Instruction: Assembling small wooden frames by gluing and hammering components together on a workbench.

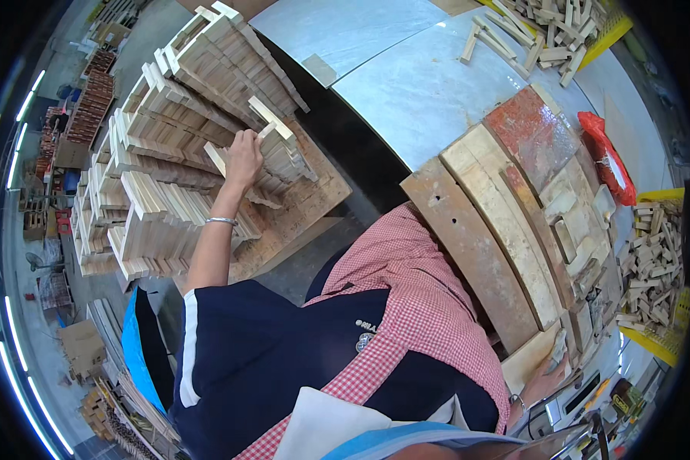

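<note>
- The left hand [244, 157] is stretched out to the person's left, fingers curled around the end of a pale wooden slat [272, 126] lying at the top of a stack of wooden slats [169, 165]; the slat is tilted and still touches the pieces under it.
- The stack stands on a wooden pallet [314, 195], in many crossed layers, so nearly all the slats there look untaken.
- The right hand [546, 377] lies at the lower right on the near edge of the workbench [483, 230], beside a small pale board [530, 354]; I cannot tell whether it grips anything.
- The bench carries worn planks and blocks; I judge the work there barely begun.
- Farther out, short wood offcuts [540, 34] lie at the top, and more fill a yellow crate [655, 264] to the right.
</note>
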Action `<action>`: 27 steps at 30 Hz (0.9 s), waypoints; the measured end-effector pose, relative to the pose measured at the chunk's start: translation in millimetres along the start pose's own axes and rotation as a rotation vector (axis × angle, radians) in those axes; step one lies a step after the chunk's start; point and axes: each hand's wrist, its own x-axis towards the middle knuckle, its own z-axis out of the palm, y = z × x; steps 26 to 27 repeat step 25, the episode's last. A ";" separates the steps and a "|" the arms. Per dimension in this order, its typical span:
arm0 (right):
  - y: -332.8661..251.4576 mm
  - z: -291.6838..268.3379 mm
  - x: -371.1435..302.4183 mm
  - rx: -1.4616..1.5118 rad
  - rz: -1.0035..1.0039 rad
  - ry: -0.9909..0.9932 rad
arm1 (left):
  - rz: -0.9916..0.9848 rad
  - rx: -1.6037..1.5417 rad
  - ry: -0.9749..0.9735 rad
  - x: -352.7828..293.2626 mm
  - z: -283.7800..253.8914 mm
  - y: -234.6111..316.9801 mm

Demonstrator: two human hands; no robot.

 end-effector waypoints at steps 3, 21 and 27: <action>18.7 -2.8 10.4 0.126 -0.005 -0.069 | 0.005 0.000 -0.002 -5.9 -3.1 -4.1; -43.4 -14.0 16.9 0.307 0.025 0.130 | 0.260 -0.491 -0.175 47.4 -18.4 179.3; -92.2 -67.7 67.1 0.450 -0.159 0.082 | 0.602 -0.548 -0.207 50.4 16.8 232.9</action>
